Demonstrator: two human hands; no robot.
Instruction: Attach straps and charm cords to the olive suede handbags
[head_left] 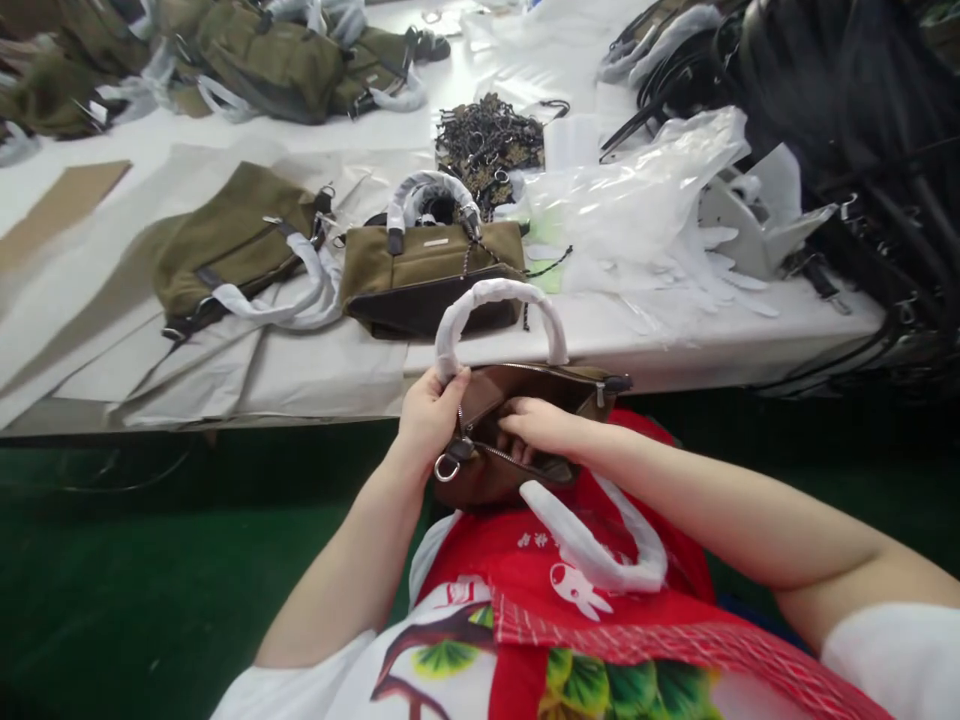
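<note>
A brown handbag point(480, 490) with its zipper open is held against my body at the table's front edge. My left hand point(433, 412) pinches its left rim at the base of the white-wrapped handle point(501, 290). Inside the bag's mouth is my right hand point(536, 428), its bent fingers apart and partly hidden by the rim; nothing shows between them. The second wrapped handle point(600, 560) hangs down over my red apron point(480, 560). A metal ring point(447, 468) dangles at the bag's left end, below my left hand.
Beyond the held bag, an olive handbag point(435, 260) stands upright on the white-covered table point(337, 385). Another olive bag point(232, 240) lies to its left. Behind are a pile of cords and clips point(491, 145), clear plastic point(637, 190), more olive bags point(270, 60) and black straps point(840, 130).
</note>
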